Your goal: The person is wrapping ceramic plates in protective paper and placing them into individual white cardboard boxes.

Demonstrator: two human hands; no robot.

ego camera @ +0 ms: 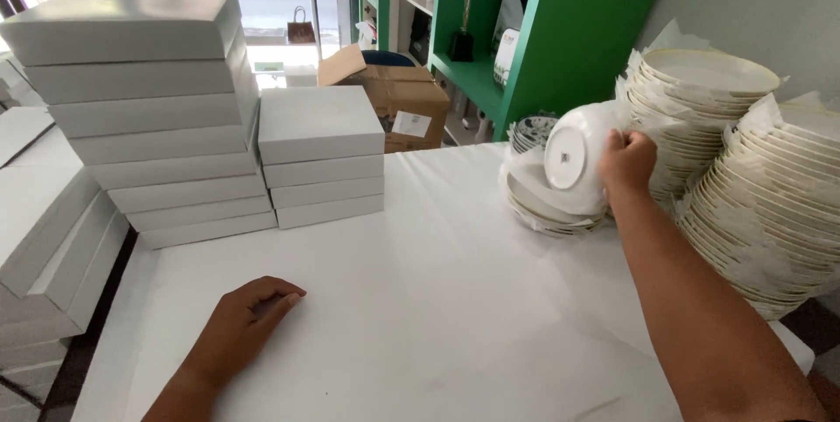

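My right hand (626,160) grips a white bowl (573,153) by its rim, tilted on edge so its underside faces me, just above a short stack of white bowls (547,206) layered with tissue paper. My left hand (252,310) rests palm down on the white table (420,299), fingers loosely curled, holding nothing. Nearest to it are the stacks of flat white boxes.
A tall stack of white boxes (153,116) and a shorter one (321,155) stand at the back left. Two leaning stacks of white plates (770,195) fill the right. Behind are a cardboard box (398,94) and green shelving (560,28). More boxes (48,238) sit at far left.
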